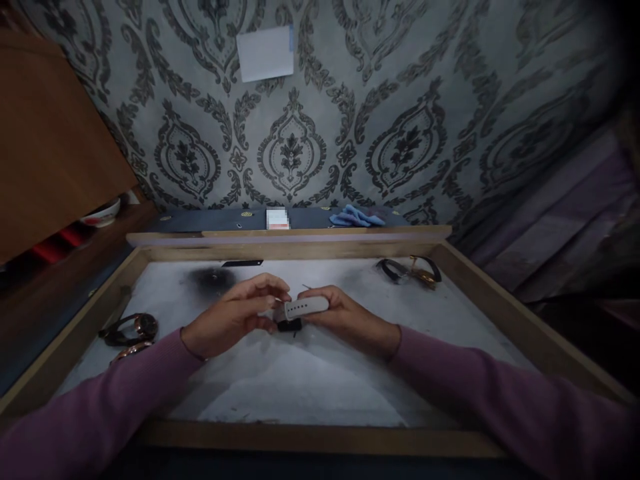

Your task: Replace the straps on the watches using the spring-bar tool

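A white watch strap (311,306) with a row of small holes is in my right hand (336,312), pinched between thumb and fingers. My left hand (245,312) curves around the strap's left end, its fingers apart and close to the buckle end; whether they touch it is unclear. Just below the strap lies a small black piece (289,325), partly hidden by the hands. Both hands are above the white floor of a wooden-framed tray (320,437).
Dark watches (145,325) lie at the tray's left, and more watches (425,273), one gold, at the back right. A black strip (243,263) rests near the back edge. Beyond the frame are a blue cloth (357,216) and a small box (277,219).
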`<action>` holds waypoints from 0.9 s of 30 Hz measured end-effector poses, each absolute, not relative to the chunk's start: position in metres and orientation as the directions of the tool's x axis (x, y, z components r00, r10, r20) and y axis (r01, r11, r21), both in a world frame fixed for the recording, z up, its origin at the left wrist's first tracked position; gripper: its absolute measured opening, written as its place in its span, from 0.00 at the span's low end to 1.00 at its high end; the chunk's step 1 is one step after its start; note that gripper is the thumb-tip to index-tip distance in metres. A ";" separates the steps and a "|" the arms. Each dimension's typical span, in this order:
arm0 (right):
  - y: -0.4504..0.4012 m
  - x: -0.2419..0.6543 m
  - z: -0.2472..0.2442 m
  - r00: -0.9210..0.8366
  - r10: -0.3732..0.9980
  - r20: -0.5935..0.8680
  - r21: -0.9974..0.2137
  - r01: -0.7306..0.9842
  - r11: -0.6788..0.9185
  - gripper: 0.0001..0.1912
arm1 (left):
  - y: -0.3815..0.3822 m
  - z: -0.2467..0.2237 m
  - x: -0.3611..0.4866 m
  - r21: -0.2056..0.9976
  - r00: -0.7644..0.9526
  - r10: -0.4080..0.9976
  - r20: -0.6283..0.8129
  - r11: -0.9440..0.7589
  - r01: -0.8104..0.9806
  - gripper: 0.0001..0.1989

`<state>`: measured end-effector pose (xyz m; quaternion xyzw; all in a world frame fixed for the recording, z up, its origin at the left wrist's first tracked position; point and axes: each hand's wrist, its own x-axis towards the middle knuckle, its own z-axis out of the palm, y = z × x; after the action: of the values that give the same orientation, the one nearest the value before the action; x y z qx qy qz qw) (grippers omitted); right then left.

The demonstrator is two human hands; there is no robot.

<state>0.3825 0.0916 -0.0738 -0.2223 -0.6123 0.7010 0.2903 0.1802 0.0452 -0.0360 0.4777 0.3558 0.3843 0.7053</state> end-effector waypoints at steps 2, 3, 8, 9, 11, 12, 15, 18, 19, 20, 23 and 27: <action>0.092 0.383 -0.076 -0.732 0.680 0.038 -0.986 -0.138 -0.094 0.09 | 0.045 -0.036 0.179 0.966 0.474 0.867 -0.151 0.231 -0.115 0.12; 0.092 0.383 -0.077 -0.735 0.678 0.032 -0.985 -0.140 -0.105 0.08 | 0.045 -0.036 0.179 0.972 0.487 0.859 -0.158 0.222 -0.077 0.11; 0.088 0.382 -0.073 -0.694 0.717 -0.058 -0.940 -0.203 -0.273 0.07 | 0.045 -0.037 0.180 0.981 0.461 0.868 -0.183 0.192 0.029 0.09; 0.087 0.381 -0.070 -0.681 0.727 -0.085 -0.921 -0.225 -0.319 0.07 | 0.045 -0.037 0.180 0.981 0.447 0.875 -0.187 0.192 0.036 0.10; 0.085 0.382 -0.062 -0.664 0.736 -0.131 -0.877 -0.269 -0.398 0.08 | 0.045 -0.035 0.180 0.979 0.426 0.884 -0.194 0.201 0.028 0.12; 0.084 0.382 -0.058 -0.663 0.735 -0.144 -0.858 -0.287 -0.427 0.08 | 0.045 -0.034 0.180 0.978 0.418 0.887 -0.195 0.210 0.010 0.13; 0.083 0.383 -0.049 -0.684 0.717 -0.138 -0.799 -0.350 -0.488 0.11 | 0.045 -0.030 0.178 0.961 0.369 0.904 -0.216 0.263 -0.083 0.17; 0.085 0.385 -0.045 -0.703 0.705 -0.097 -0.761 -0.404 -0.508 0.16 | 0.045 -0.029 0.176 0.942 0.312 0.923 -0.227 0.289 -0.172 0.20; 0.086 0.386 -0.045 -0.706 0.703 -0.083 -0.758 -0.412 -0.505 0.16 | 0.046 -0.029 0.176 0.941 0.304 0.928 -0.216 0.281 -0.189 0.21; 0.087 0.386 -0.045 -0.706 0.705 -0.068 -0.759 -0.422 -0.496 0.16 | 0.046 -0.030 0.176 0.942 0.297 0.933 -0.201 0.268 -0.202 0.21; 0.090 0.388 -0.046 -0.708 0.707 -0.011 -0.750 -0.461 -0.474 0.18 | 0.049 -0.031 0.176 0.937 0.253 0.955 -0.158 0.225 -0.266 0.22; 0.092 0.389 -0.046 -0.720 0.694 0.036 -0.738 -0.488 -0.467 0.22 | 0.052 -0.032 0.176 0.911 0.209 0.969 -0.128 0.198 -0.362 0.22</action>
<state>0.3895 0.0919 -0.0465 -0.1354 -0.3801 0.8457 0.3491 0.1763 0.0518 -0.0320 0.3934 0.3861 0.4962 0.6708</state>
